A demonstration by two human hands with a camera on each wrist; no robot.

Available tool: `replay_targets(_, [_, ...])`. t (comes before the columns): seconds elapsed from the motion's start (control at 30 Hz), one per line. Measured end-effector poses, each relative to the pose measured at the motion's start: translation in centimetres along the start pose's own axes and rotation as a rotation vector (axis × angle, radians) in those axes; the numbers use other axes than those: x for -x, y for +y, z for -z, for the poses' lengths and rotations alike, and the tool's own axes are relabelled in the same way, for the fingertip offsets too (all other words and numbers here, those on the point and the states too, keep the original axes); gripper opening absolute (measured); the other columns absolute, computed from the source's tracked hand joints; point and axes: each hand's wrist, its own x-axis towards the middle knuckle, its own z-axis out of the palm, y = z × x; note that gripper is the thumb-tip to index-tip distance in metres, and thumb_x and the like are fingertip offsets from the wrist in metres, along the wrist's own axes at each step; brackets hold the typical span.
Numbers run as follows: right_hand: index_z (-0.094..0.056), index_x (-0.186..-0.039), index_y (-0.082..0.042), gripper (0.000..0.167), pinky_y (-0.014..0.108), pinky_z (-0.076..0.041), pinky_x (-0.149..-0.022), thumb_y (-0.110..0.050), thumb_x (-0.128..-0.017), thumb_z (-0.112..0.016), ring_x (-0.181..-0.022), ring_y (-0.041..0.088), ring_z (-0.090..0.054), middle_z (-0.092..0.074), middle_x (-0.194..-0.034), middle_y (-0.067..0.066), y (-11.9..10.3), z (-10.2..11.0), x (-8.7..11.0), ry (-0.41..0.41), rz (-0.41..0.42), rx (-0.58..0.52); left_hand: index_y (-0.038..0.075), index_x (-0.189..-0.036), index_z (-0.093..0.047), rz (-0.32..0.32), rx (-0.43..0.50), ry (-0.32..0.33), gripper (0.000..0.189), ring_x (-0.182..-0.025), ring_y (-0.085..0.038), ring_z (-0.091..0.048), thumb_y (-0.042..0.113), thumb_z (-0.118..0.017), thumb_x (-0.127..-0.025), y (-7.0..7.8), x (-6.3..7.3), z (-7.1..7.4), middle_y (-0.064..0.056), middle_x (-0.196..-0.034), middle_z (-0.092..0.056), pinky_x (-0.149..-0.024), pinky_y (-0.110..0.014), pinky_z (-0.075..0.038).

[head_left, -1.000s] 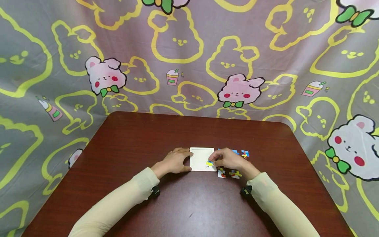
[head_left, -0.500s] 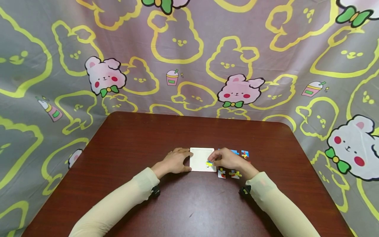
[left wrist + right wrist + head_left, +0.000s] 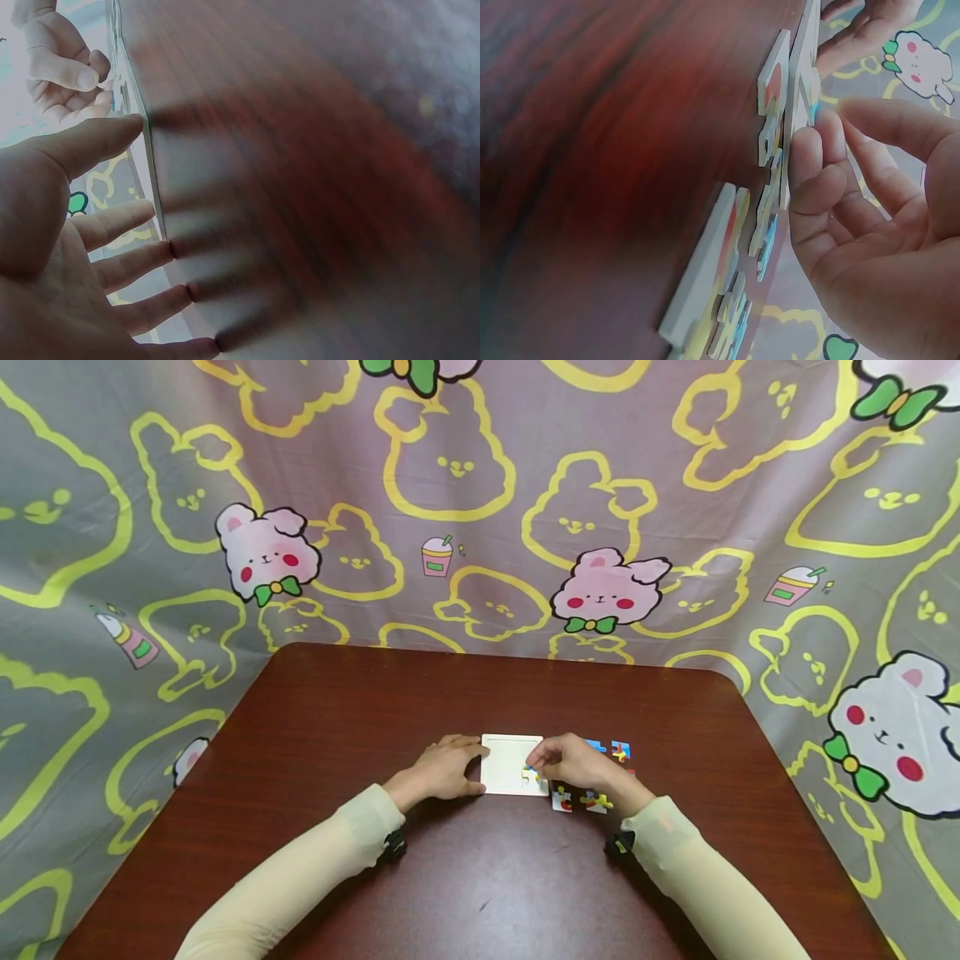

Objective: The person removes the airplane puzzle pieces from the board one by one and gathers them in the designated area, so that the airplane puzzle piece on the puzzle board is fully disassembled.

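Observation:
A shallow white puzzle tray lies on the table, its near right corner partly behind my right hand. Thumb and fingertips of that hand pinch a small jigsaw piece, white with some yellow and blue, at the tray's lower right. Whether the piece lies flat on the tray floor is hard to tell. My left hand rests at the tray's left side. Its fingers are spread and fairly straight in the left wrist view, tips on the table by the edge, with the thumb touching the tray.
Several loose jigsaw pieces lie right of the tray, among them a red-and-white piece, a yellow one and a blue one. My right forearm covers part of this group. A patterned curtain hangs behind the brown table.
The pinched piece has turned or tilted slightly, so more of its white part shows. My right hand has barely shifted, and the left hand stays in place.

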Motion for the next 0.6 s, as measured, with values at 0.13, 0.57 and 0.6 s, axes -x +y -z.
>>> replay_targets(0.13, [-0.074, -0.101, -0.004, 0.016, 0.029, -0.053, -0.069, 0.000, -0.086, -0.071, -0.082, 0.015, -0.065, -0.074, -0.092, 0.012, 0.14, -0.14, -0.09, 0.016, 0.000, -0.001, 0.021, -0.142, -0.055, 0.000, -0.002, 0.000, 0.064, -0.146, -0.034, -0.036, 0.041, -0.077, -0.085, 0.00, 0.03, -0.02, -0.007, -0.156, -0.044, -0.110, -0.066, -0.036])
replay_targets(0.57, [-0.074, -0.098, -0.009, 0.018, 0.029, -0.052, -0.066, 0.002, -0.085, -0.069, -0.079, 0.015, -0.063, -0.071, -0.087, 0.004, -0.18, -0.21, -0.18, 0.030, -0.042, 0.015, 0.022, -0.142, -0.055, 0.005, -0.005, -0.008, 0.064, -0.146, -0.034, -0.036, 0.042, -0.077, -0.085, 0.08, 0.06, 0.06, -0.007, -0.157, -0.044, -0.110, -0.066, -0.036])
replay_targets(0.6, [-0.074, -0.098, -0.009, 0.018, 0.029, -0.052, -0.066, 0.002, -0.084, -0.069, -0.079, 0.015, -0.063, -0.071, -0.087, 0.004, -0.20, -0.20, -0.20, 0.030, -0.044, 0.013, 0.022, -0.142, -0.055, 0.005, -0.007, -0.008, 0.064, -0.146, -0.034, -0.036, 0.042, -0.076, -0.085, 0.09, 0.05, 0.07, -0.007, -0.157, -0.044, -0.110, -0.066, -0.036])
